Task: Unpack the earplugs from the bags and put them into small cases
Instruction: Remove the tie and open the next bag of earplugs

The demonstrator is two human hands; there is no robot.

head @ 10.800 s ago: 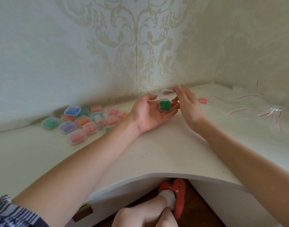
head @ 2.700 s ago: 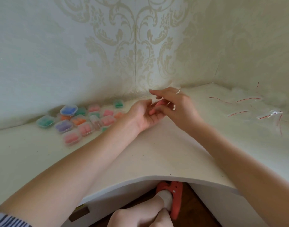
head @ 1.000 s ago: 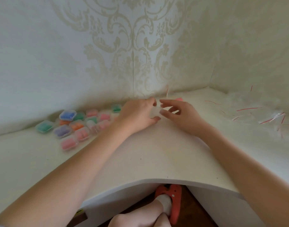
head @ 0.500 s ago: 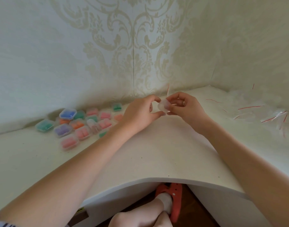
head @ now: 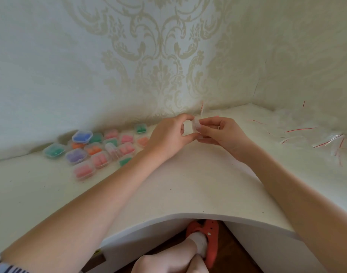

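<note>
The small clear case [head: 196, 126] is held up on its edge, above the back part of the desk, between the two hands; its long side runs almost up and down and one flat face turns to the left. What is inside it cannot be seen.

The walls [head: 160, 56] carry pale wallpaper with a leaf ornament and meet in a corner behind the hands. The white desk [head: 188, 184] has a curved cut at its front edge, and under it a foot in an orange shoe [head: 205, 233] stands on a dark wooden floor.

On the left lies a group of closed cases [head: 97, 150] with blue, green, orange, pink and purple earplugs. On the right lie empty clear bags [head: 314, 138] with red strips.

The left hand [head: 168, 136] pinches the case between thumb and forefinger. The right hand [head: 221, 133] has its fingers curled and pinches the same case from the other side.
</note>
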